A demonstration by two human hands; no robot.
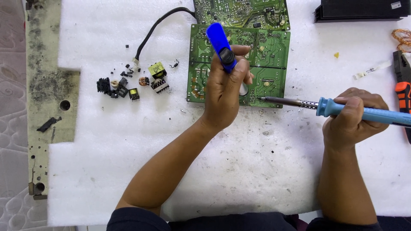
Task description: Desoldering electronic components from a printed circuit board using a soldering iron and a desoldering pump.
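Note:
My left hand (227, 92) grips a blue desoldering pump (220, 40), held upright over a green circuit board (274, 55) lying solder side up on white foam. My right hand (353, 115) holds a blue-handled soldering iron (338, 108) whose metal tip points left and touches the board's lower right edge. A second green circuit board (242, 13) lies just beyond the first, with a black cable (150, 34) running off to the left.
A pile of removed components (128, 83), black and yellow, sits left of the boards. A black box (359, 9) is at the top right, an orange-and-black tool (402, 92) at the right edge, copper wire (403, 38) above it. A dirty board (47, 85) borders the white foam sheet (239, 171) on the left.

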